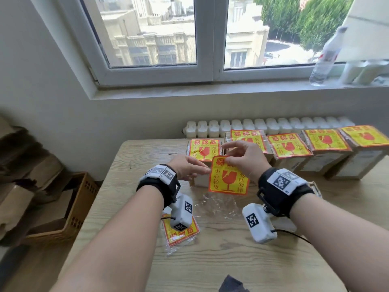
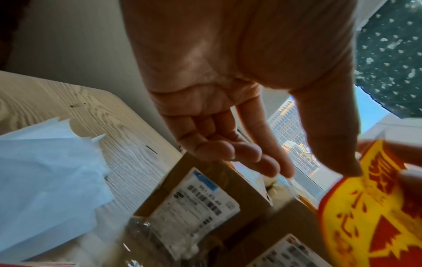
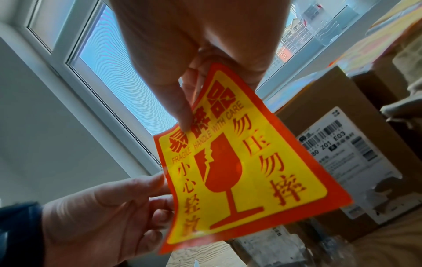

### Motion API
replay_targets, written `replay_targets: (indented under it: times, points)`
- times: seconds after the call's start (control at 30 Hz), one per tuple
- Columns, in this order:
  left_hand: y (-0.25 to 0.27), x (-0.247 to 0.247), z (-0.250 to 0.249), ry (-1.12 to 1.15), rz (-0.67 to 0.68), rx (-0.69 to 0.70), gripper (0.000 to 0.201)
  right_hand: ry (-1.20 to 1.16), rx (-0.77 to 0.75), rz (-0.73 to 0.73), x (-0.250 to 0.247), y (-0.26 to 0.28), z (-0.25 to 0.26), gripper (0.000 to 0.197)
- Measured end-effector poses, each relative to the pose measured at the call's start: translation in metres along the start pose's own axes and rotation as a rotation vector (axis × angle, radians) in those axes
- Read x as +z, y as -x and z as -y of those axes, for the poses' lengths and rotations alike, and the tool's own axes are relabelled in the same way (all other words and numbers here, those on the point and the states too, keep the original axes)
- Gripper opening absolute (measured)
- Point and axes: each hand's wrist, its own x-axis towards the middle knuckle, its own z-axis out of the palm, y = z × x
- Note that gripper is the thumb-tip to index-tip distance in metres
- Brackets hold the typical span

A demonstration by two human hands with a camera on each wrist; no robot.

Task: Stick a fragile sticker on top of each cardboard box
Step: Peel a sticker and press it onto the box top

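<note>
My right hand [image 1: 226, 159] pinches the top edge of a red-and-yellow fragile sticker [image 1: 228, 182] and holds it hanging in the air above the table; its face shows close up in the right wrist view [image 3: 239, 171]. The left hand [image 1: 205, 170] is beside the sticker with relaxed fingers, and its thumb [image 2: 342, 162] touches the sticker's left edge. Behind the hands, several cardboard boxes stand in a row, from the leftmost box [image 1: 204, 152] to the far right box [image 1: 364, 135]. Each one that I can see bears a fragile sticker on top.
A clear bag of stickers [image 1: 183, 234] lies on the wooden table [image 1: 210, 260] under my left wrist, with crumpled clear film [image 1: 214, 207] beside it. White backing sheets [image 2: 45, 171] lie left. A radiator [image 1: 263, 125], a windowsill bottle [image 1: 324, 60] and a floor crate [image 1: 69, 207] surround the table.
</note>
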Motion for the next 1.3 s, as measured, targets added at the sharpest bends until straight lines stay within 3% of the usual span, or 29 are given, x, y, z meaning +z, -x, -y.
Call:
replay_targets:
  times: [0.4, 0.6, 0.73, 0.93, 1.13, 1.3]
  points:
    - [0.018, 0.049, -0.027, 0.033, -0.031, 0.049, 0.009, 0.008, -0.059, -0.007, -0.037, 0.019, -0.011, 0.025]
    - [0.014, 0.061, -0.033, 0.050, -0.030, 0.060, 0.009, 0.131, -0.118, -0.161, -0.052, 0.022, -0.021, 0.057]
    - [0.008, 0.069, -0.040, 0.181, -0.056, 0.069, 0.015, 0.052, -0.008, -0.251, -0.071, 0.021, -0.032, 0.039]
    - [0.003, 0.088, -0.057, 0.246, -0.008, 0.069, 0.015, 0.031, 0.093, -0.205, -0.098, 0.030, -0.045, 0.020]
    - [0.002, 0.119, -0.070, 0.253, -0.017, 0.119, 0.010, -0.015, 0.155, -0.276, -0.119, 0.040, -0.065, 0.017]
    - [-0.002, 0.145, -0.080, 0.251, -0.066, 0.125, 0.024, -0.041, 0.162, -0.326, -0.135, 0.051, -0.081, 0.030]
